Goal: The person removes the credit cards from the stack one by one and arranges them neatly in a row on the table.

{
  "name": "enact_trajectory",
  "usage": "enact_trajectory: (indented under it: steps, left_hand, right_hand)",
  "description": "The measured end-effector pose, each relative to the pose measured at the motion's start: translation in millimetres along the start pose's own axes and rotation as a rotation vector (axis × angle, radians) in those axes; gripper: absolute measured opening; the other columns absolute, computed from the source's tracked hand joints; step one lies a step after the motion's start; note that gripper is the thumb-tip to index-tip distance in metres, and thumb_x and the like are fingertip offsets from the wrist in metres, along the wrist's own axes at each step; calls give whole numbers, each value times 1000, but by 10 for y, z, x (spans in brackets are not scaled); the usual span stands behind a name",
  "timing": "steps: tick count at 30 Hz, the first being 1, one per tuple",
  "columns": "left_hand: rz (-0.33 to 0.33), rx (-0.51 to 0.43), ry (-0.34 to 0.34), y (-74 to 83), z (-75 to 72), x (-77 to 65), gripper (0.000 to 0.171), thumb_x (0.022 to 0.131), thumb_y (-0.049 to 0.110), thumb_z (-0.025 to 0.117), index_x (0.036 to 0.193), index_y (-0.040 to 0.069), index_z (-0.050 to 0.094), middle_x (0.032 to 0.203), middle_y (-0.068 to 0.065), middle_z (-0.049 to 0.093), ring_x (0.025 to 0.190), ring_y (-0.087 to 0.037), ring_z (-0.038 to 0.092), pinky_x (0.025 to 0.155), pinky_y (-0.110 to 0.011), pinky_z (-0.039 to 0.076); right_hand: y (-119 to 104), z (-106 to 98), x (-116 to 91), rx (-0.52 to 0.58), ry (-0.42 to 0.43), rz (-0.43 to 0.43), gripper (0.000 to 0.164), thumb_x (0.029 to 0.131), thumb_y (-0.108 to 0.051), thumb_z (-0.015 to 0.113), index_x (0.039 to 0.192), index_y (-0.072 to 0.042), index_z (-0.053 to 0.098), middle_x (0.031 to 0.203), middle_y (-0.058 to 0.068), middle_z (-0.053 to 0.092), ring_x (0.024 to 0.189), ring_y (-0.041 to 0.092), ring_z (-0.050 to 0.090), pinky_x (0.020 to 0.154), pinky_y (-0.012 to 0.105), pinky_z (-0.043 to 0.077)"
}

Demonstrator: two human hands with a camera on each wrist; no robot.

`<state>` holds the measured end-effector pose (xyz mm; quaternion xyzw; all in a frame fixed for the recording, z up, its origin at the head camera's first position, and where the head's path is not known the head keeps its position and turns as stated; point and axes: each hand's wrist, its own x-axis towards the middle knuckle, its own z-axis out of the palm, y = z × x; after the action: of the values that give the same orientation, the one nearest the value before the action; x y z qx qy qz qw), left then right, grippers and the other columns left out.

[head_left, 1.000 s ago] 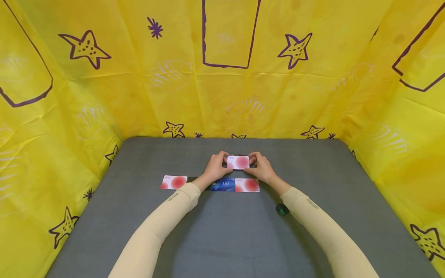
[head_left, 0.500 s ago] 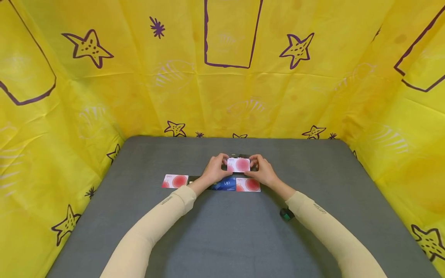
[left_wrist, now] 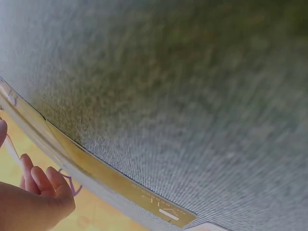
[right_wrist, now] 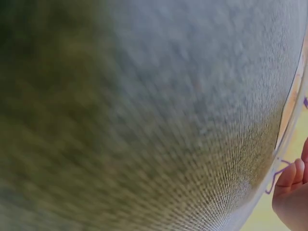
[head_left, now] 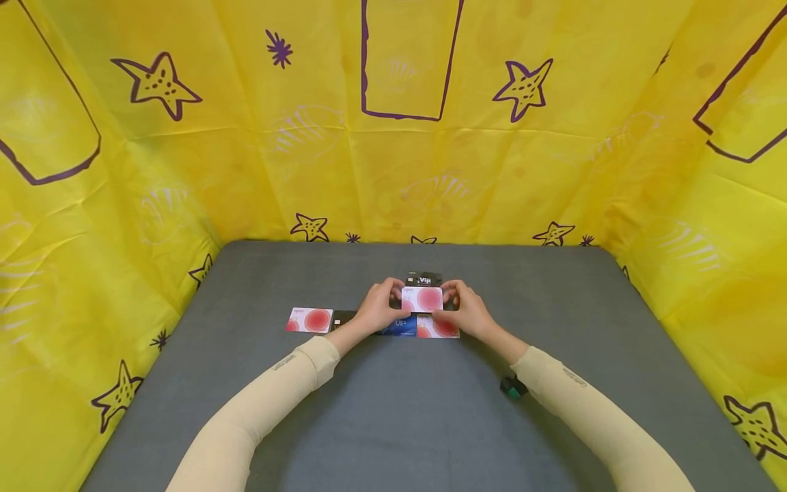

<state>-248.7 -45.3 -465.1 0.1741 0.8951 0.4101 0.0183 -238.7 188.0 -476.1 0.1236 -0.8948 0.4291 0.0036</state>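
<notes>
Between both hands, a white card with pink-red circles (head_left: 422, 300) is held up facing the camera. My left hand (head_left: 376, 306) pinches its left edge and my right hand (head_left: 468, 311) pinches its right edge. Just behind it, a black "Vip" card (head_left: 425, 279) shows its upper part; the rest is hidden. Nearer the body runs a row of cards: a pink-circled card (head_left: 309, 320) at left, a black card (head_left: 343, 319) partly behind the left hand, a blue VIP card (head_left: 401, 326) and another pink-circled card (head_left: 438, 327). The held card partly covers the row's right part.
Everything lies on a grey cloth-covered table (head_left: 393, 410). Yellow printed curtains (head_left: 393, 171) stand along its back and sides. A small black and green object (head_left: 513, 388) sits by the right sleeve.
Both hands have brought the pink-circled card slightly toward the body, onto the view of the row. More of the black "Vip" card now shows behind it.
</notes>
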Motion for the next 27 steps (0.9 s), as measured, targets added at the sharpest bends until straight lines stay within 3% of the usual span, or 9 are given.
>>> enact_trajectory:
  steps: [12, 21, 27]
  left_hand:
    - [33, -21, 6, 33, -16, -158, 53, 74, 12, 85, 117, 3, 56, 96, -5, 61, 100, -28, 55, 91, -42, 44]
    - [76, -1, -3, 64, -20, -281, 53, 73, 14, 86, 116, 4, 57, 95, -4, 63, 97, -25, 55, 88, -40, 43]
    - [96, -24, -7, 88, -7, -362, 52, 73, 13, 87, 115, 3, 56, 93, -5, 63, 93, -24, 55, 86, -39, 43]
  right_hand:
    - [0, 27, -137, 34, 12, -67, 56, 75, -15, 85, 121, -4, 54, 92, 6, 62, 81, 21, 49, 73, 34, 37]
    - [-32, 7, -292, 66, -30, -20, 58, 76, -23, 86, 122, -8, 53, 91, 5, 58, 79, 20, 52, 66, 28, 42]
    - [-29, -1, -377, 64, -14, -73, 58, 74, -21, 87, 121, -8, 55, 89, 4, 60, 77, 19, 54, 65, 26, 42]
